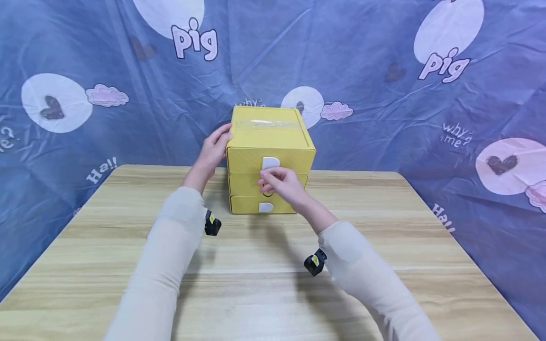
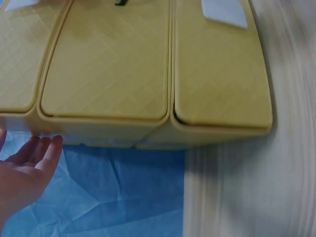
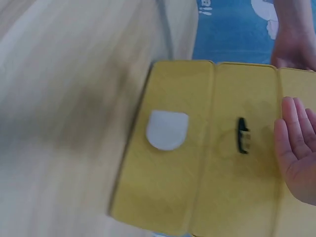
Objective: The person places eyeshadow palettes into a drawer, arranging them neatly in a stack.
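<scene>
Left hand (image 1: 213, 149) lying open, fingers flat against yellow drawer box (image 1: 268, 142) side; right hand (image 1: 283, 182) hovering open before middle drawer (image 1: 247, 184); wooden worktop (image 1: 256, 284) bearing box

The drawer box (image 1: 268, 142) is yellow with a faint quilted diamond pattern (perhaps blurred), white tabs (image 1: 269, 163); wood-grain table (image 1: 256, 284); blue backdrop (image 1: 362, 57) printed with hearts.

Two arms in pale cream, close-fitting sleeves are extended forward, each with a small black-and-yellow wrist-mounted camera unit strapped beneath the wrist. The left hand (image 1: 213, 150) is held farther out, raised, fingers straight and together, palm turned inward. The right hand (image 1: 283, 183) is held nearer centre, lower, fingers relaxed and slightly bent, nothing gripped.
</scene>
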{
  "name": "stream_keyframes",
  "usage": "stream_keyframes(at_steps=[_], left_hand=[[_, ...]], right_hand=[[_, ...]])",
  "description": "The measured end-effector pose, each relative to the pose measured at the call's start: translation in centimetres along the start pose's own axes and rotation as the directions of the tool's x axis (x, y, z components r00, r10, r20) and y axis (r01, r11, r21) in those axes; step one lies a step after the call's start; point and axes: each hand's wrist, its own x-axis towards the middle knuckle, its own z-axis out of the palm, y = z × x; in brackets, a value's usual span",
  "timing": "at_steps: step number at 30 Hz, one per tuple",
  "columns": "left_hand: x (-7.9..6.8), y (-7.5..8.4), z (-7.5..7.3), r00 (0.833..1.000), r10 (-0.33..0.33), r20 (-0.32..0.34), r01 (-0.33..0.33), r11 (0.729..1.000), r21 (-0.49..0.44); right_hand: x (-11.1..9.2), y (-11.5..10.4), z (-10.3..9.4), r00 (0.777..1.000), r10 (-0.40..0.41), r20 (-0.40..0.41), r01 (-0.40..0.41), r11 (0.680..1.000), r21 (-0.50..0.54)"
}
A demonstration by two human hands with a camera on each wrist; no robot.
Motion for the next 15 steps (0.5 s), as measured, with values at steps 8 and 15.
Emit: stream_keyframes(at_steps=[8, 15], left_hand=[[-0.2, 1.4, -0.6, 0.996, 0.052, 0.075, -0.068, 0.972, 0.225], [-0.9, 2.4, -2.0, 0.98, 0.148, 0.132, -0.197, 0.817, 0.542]], right_hand=[[-0.2, -3.5, -2.1, 0.996, -0.077, 0.043, 0.081, 0.991, -0.103], [-0.3, -6.9, -5.6, 0.977, -0.207, -0.052, 0.175, 0.915, -0.364]])
